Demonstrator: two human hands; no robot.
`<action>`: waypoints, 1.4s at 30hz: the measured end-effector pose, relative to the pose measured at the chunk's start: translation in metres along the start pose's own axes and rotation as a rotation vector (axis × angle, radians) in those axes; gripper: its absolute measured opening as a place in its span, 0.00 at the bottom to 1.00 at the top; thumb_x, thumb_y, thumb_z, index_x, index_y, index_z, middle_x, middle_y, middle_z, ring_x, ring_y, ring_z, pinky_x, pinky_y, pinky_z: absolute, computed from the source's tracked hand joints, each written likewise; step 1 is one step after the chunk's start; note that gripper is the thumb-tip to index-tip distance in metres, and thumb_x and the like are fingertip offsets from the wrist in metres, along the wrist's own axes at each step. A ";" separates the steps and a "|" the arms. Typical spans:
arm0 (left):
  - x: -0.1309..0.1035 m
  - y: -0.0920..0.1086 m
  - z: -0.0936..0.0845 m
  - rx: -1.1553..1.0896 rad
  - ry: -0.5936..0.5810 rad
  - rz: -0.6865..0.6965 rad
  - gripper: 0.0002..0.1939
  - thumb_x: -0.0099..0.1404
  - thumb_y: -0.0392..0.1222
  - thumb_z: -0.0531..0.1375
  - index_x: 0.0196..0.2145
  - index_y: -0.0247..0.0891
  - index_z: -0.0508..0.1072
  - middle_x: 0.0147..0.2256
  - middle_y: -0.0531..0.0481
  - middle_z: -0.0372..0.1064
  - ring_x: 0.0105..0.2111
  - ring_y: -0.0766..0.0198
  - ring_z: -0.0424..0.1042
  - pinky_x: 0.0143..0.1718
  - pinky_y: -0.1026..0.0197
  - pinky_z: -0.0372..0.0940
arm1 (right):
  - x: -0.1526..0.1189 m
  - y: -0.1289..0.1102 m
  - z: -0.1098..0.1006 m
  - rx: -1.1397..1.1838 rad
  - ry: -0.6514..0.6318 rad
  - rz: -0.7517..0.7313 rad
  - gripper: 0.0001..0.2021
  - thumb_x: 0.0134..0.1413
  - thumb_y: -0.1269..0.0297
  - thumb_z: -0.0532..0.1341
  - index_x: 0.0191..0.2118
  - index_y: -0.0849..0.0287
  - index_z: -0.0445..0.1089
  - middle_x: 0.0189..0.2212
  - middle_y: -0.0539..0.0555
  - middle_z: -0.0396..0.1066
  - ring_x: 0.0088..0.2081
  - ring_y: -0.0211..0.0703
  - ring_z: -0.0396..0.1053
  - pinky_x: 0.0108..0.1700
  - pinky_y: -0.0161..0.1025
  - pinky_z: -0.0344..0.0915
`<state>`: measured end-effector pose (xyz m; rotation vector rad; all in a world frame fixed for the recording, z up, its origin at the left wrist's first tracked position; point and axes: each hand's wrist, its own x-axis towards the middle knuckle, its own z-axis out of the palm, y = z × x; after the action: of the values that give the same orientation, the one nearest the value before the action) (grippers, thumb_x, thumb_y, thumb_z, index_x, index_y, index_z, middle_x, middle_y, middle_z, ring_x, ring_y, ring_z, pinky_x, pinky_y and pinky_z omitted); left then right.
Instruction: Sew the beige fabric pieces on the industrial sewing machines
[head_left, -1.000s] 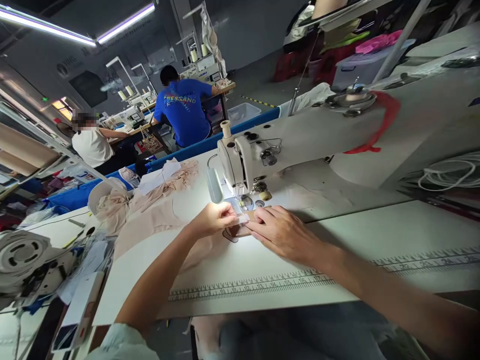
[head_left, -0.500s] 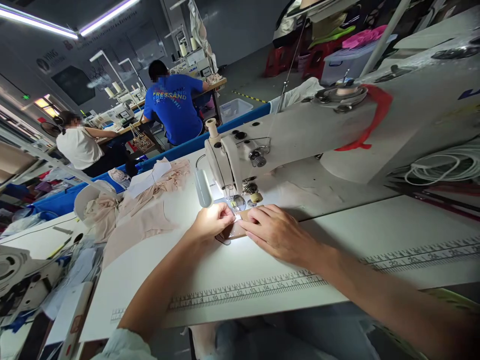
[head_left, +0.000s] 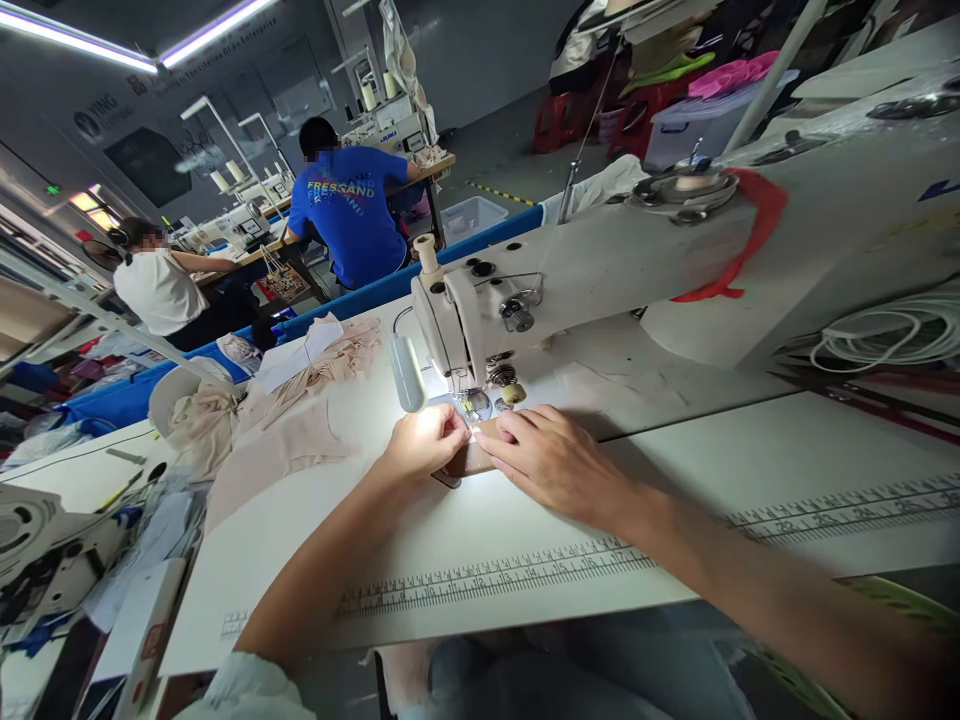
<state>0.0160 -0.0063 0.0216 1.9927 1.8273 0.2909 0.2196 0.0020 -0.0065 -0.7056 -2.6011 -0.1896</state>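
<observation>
White scrap: small, mostly covered by fingers; at the front of the needle area, above the brown piece; kind of material too small to tell.
Brown piece: under and between both hands, lower edge showing on the bench, brightly lit.
Left grip: thumb and forefinger closed on the near end of the white scrap, just beside the presser foot.
Right grip: fingers bent and laid over the brown piece, fingertips close to the white scrap; impossible to tell whether pinching or only pressing down.
Sewing machine: head directly beyond the fingertips; needle too small to make out, hence no telling whether up or down.
Progress: judged as placing and lining up by hand, with white scrap and brown piece together at the foot; no stitching visible between them, no release by the left fingers; fastening probably left to do, amount already sewn impossible to tell.
Lamp: left of the machine head, shining on the fingertips.
Pink fabric: spread on the bench to the left, beside crumpled strips and white paper.
Ruler markings: along the near side of the bench, below both hands.
</observation>
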 end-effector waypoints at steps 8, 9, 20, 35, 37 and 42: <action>-0.044 0.005 0.030 0.388 0.382 0.571 0.14 0.68 0.30 0.47 0.44 0.30 0.71 0.42 0.38 0.72 0.41 0.54 0.70 0.43 0.53 0.71 | 0.000 0.001 0.003 -0.017 -0.019 -0.005 0.06 0.62 0.71 0.57 0.38 0.60 0.72 0.33 0.54 0.66 0.33 0.45 0.59 0.38 0.42 0.50; -0.047 0.005 0.034 0.395 0.398 0.591 0.15 0.67 0.30 0.48 0.46 0.27 0.71 0.43 0.36 0.72 0.42 0.54 0.70 0.45 0.53 0.71 | 0.000 0.001 0.003 -0.011 -0.013 -0.006 0.07 0.62 0.71 0.57 0.40 0.59 0.72 0.33 0.54 0.66 0.33 0.45 0.59 0.38 0.42 0.50; -0.025 -0.017 0.038 0.378 0.396 0.591 0.18 0.66 0.33 0.49 0.50 0.27 0.71 0.46 0.34 0.72 0.47 0.51 0.72 0.50 0.51 0.73 | 0.002 0.009 0.009 -0.015 0.098 0.112 0.13 0.65 0.71 0.53 0.44 0.60 0.75 0.31 0.55 0.68 0.32 0.45 0.61 0.38 0.42 0.52; -0.012 -0.023 0.033 0.407 0.392 0.643 0.17 0.66 0.33 0.50 0.47 0.25 0.73 0.47 0.33 0.72 0.46 0.50 0.72 0.50 0.51 0.73 | -0.005 0.013 0.008 0.034 0.119 0.183 0.13 0.65 0.70 0.52 0.41 0.59 0.75 0.31 0.54 0.71 0.32 0.45 0.64 0.38 0.42 0.56; -0.013 -0.023 0.033 0.400 0.390 0.643 0.17 0.67 0.33 0.50 0.48 0.25 0.73 0.48 0.32 0.72 0.46 0.51 0.72 0.50 0.51 0.72 | -0.001 0.015 0.006 0.113 0.124 0.236 0.15 0.67 0.67 0.50 0.41 0.58 0.74 0.32 0.55 0.72 0.32 0.45 0.66 0.39 0.41 0.58; -0.014 -0.021 0.032 0.387 0.367 0.628 0.18 0.67 0.32 0.50 0.49 0.26 0.72 0.49 0.32 0.71 0.47 0.50 0.71 0.49 0.50 0.73 | 0.019 0.029 0.004 0.301 0.095 0.466 0.14 0.66 0.63 0.49 0.33 0.56 0.69 0.27 0.55 0.74 0.26 0.43 0.67 0.30 0.38 0.55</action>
<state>0.0089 -0.0246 -0.0148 2.9318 1.4709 0.5479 0.2186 0.0366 -0.0014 -1.1248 -2.2324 0.2963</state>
